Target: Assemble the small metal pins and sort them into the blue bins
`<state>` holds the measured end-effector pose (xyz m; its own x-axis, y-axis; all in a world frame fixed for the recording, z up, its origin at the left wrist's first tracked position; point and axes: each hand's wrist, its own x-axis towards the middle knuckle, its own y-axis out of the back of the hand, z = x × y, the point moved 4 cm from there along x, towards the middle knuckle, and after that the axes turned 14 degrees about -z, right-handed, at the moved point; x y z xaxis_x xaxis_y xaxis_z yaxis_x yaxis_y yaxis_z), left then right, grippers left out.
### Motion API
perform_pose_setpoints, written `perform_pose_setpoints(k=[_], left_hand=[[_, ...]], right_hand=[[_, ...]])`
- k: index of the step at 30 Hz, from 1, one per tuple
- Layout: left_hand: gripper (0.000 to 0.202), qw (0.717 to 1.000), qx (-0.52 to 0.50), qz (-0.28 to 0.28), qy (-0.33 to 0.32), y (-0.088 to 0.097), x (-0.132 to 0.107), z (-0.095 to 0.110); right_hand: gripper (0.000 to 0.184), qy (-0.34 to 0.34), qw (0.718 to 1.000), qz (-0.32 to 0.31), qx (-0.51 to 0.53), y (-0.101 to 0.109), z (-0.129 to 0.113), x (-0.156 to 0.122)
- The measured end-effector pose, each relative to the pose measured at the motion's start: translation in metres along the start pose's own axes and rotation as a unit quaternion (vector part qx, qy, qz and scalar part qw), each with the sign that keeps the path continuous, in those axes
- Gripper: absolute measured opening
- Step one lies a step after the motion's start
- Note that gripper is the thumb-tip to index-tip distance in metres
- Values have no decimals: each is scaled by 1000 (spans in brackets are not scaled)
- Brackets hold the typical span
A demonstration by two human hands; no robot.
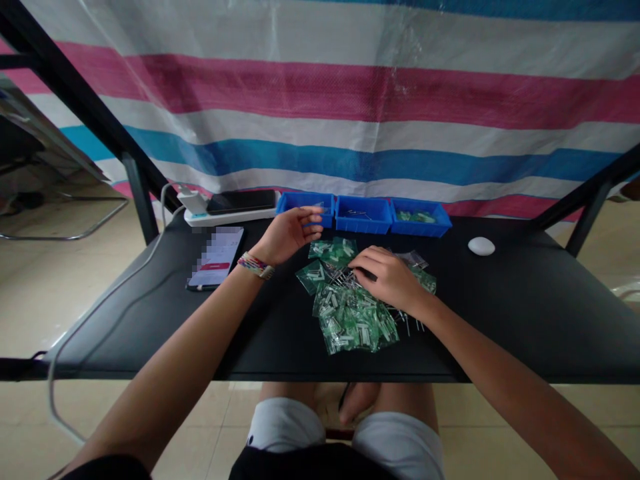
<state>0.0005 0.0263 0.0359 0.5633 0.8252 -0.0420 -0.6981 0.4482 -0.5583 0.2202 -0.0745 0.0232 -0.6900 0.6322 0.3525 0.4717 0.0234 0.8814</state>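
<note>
My left hand (293, 230) is over the front edge of the left blue bin (305, 200), fingers stretched out and slightly apart. A piece of clear plastic shows by its fingertips; whether they touch it I cannot tell. My right hand (385, 273) reaches into a heap of loose thin metal pieces (345, 275), its fingers curled down and closed; what they pinch is hidden. Around and in front of that hand lie several small clear bags (350, 320) with green print and pale pieces inside. A greyish clear bag (413, 259) lies behind the right hand.
The middle blue bin (363, 217) holds a few thin metal pieces, and the right blue bin (420, 219) holds green-printed bags. A white mouse (481, 246) is at the right. Leftward are a lit phone (217, 257), a dark phone (243, 201) and a power strip (230, 217) with a cable.
</note>
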Motion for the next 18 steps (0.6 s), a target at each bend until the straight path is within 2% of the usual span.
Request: perform_pose_setpoints(k=[4, 6, 8, 11, 14, 18], left_hand=[[14, 994, 104, -38, -17, -4, 2, -8], [20, 983, 170, -60, -37, -8, 3, -11], [34, 969, 227, -79, -48, -15, 2, -16], [51, 951, 281, -122, -34, -30, -2, -25], [44, 930, 329, -167, -2, -47, -7, -35], [31, 910, 361, -202, 15, -56, -10, -45]], right_hand=[[16, -41, 994, 62, 80, 9, 5, -1], [11, -80, 981, 107, 143, 12, 9, -2], [3, -125, 955, 138, 232, 12, 16, -3], [18, -180, 898, 158, 370, 8, 27, -4], [28, -198, 859, 174, 439, 6, 34, -4], [31, -203, 837, 192, 471, 6, 36, -4]])
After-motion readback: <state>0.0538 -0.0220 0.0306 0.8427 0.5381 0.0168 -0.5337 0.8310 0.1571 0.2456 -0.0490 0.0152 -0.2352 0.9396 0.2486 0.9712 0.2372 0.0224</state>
